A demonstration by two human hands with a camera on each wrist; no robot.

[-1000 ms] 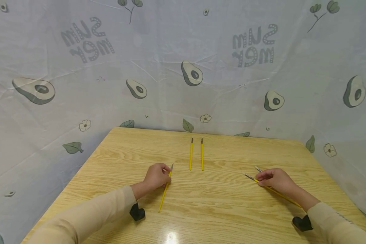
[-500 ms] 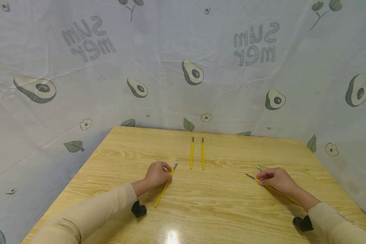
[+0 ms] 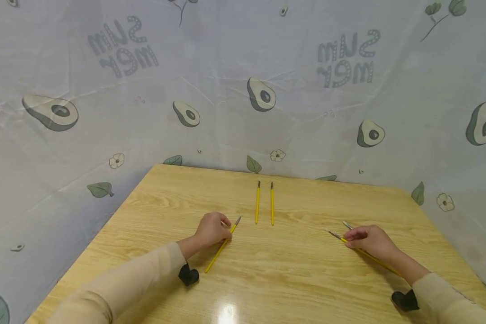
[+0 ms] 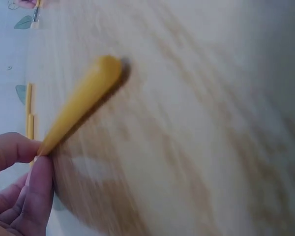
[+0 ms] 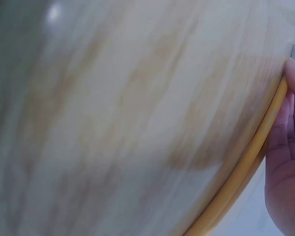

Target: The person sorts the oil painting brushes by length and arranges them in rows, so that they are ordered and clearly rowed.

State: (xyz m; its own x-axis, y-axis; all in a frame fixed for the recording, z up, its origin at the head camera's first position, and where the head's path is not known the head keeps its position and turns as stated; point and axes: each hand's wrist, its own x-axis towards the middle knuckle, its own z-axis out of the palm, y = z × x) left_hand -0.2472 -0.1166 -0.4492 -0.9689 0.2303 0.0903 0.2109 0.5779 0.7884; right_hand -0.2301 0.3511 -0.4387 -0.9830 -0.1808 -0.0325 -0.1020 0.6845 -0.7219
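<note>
From where I'm standing, the left hand (image 3: 213, 229) has a yellow brush (image 3: 219, 254) pinched between thumb and finger, a bit left of centre in the frame. It slants lower left to upper right, bristles up, tip near but apart from a second brush (image 3: 257, 204) and a third brush (image 3: 272, 204) lying side by side on the desk (image 3: 291, 279), upper middle, more or less straight up the frame. Left hand's definitely the closer one to that pair. Over at right, the right hand (image 3: 370, 240) pinches a fourth brush (image 3: 376, 259), slanting the other way, tip upper left. A fifth brush (image 3: 347, 225) pokes out past the fingers; can't tell how firmly it's held. Only readable writing: "summer", mirrored, twice on the cloth (image 3: 218, 58). No brand I can make out on the brushes.
</note>
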